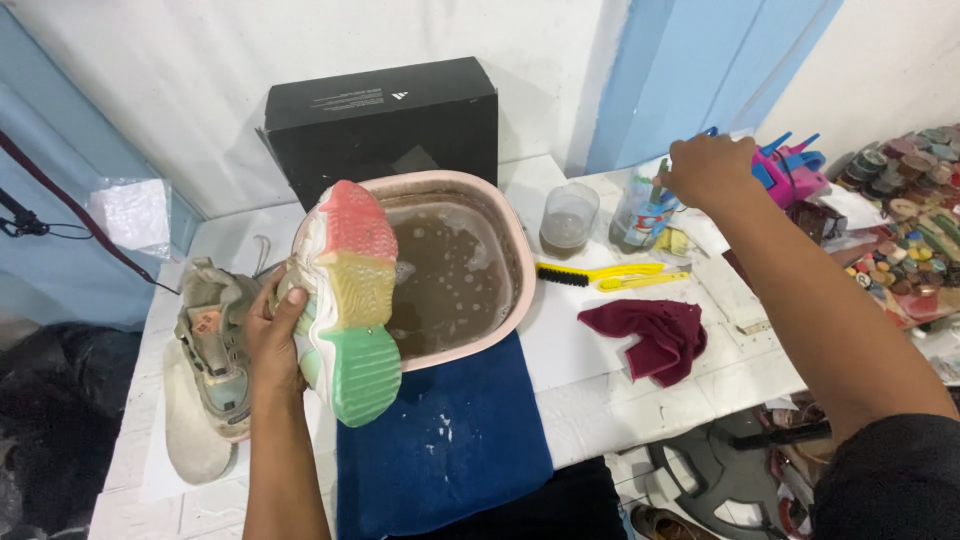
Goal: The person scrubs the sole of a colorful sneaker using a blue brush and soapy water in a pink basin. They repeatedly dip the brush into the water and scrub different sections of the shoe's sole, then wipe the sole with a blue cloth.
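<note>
From the head camera, the left hand [272, 335] has its fingers clamped around a sneaker [345, 300], sole up, beside the pink basin [515, 300] of dirty water. The sneaker looks light, wet and probably slippery; gripping its midsole seems safest. The right hand [708, 168] reaches among bottles [640, 212]; I cannot tell its fingers.

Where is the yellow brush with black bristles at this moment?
In the head view, the yellow brush lies on the white table, right of the pink basin, between the plastic cup and the maroon cloth.
</note>
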